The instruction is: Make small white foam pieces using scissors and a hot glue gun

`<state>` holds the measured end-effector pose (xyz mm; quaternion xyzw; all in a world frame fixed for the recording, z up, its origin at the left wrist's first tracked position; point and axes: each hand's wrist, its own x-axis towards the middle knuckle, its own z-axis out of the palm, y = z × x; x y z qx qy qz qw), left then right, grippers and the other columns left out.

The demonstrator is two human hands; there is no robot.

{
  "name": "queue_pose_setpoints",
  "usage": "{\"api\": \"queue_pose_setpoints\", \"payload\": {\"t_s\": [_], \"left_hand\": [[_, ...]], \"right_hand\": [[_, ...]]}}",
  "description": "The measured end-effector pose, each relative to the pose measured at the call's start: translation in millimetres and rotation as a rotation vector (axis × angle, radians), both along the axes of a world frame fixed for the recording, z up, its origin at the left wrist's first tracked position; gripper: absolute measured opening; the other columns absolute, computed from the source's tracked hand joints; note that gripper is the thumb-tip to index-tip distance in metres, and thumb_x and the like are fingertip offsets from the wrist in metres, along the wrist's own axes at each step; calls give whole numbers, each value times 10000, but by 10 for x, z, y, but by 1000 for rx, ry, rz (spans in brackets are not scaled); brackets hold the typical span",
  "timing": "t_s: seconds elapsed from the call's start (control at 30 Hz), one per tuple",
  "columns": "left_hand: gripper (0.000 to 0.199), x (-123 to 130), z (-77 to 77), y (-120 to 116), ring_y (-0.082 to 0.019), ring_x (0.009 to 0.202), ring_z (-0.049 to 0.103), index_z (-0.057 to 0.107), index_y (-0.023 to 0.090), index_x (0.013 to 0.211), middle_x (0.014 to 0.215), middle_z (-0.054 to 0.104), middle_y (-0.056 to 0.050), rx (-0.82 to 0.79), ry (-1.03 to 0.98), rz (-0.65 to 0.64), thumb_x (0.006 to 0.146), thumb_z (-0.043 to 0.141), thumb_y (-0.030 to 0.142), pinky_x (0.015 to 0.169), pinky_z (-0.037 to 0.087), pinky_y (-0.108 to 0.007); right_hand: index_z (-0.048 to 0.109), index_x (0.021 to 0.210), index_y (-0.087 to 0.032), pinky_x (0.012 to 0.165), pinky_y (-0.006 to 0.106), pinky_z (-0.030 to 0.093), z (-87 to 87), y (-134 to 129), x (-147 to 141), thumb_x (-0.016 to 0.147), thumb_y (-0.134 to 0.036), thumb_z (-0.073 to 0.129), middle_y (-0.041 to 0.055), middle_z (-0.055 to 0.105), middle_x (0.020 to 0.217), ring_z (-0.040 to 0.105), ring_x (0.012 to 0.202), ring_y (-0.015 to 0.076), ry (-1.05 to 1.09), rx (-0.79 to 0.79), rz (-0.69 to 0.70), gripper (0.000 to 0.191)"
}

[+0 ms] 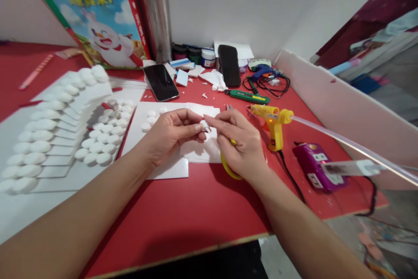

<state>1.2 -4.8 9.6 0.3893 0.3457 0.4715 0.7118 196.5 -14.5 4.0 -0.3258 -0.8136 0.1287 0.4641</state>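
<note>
My left hand [170,133] pinches a small white piece [205,126] between thumb and fingers above the white sheets [166,171]. The index finger of my right hand [240,142] reaches to that piece and touches it or nearly so. Wrapped in my right hand are scissors with yellow handles [227,168]; their tips point away from me past the knuckles. A few white discs [146,127] lie on the sheet beside my left hand. Further left, several more white discs [102,142] sit in a cluster, and rows of oval white pieces [42,135] rest on stacked white cards.
A yellow glue gun [274,126] with a lit orange light and long glue stick stands right of my hands, near a purple power socket [318,168]. Behind are two phones [161,82], a green-handled tool [248,96], paint jars [208,58] and a steel flask [158,22].
</note>
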Motion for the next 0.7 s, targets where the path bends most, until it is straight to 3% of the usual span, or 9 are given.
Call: {"api": "queue_pose_setpoints", "payload": {"t_s": [0.3,0.47,0.57,0.7], "left_hand": [[198,29,20,-24,-102,604,670,712,96,819,688,699,-15,-97,10,17,707,874,110,641,555,-213],[199,22,32,-7,-113,645,692,731,95,853,749,745,-42,-13,-6,4,725,878,136,667,572,-220],[195,25,23,-3,-122,679,708,746,109,882,812,768,-55,76,15,28,746,875,160,693,584,-234],[202,34,-2,-11,-136,709,732,746,137,948,874,757,-37,239,105,81,789,861,183,720,597,-259]], "right_hand": [[674,1356,-174,702,354,562,-23,-48,27,948,-101,511,128,642,1093,635,850,201,-262,126,-41,445],[682,1384,-249,771,342,559,36,-46,2,943,-59,480,83,633,1062,647,892,173,30,62,-67,521],[731,1319,-243,706,312,528,60,-16,4,931,-86,545,53,642,970,612,816,154,197,-64,-144,458],[796,1132,-261,535,270,415,68,27,0,891,-219,697,1,632,812,476,594,102,517,-522,-118,263]]}}
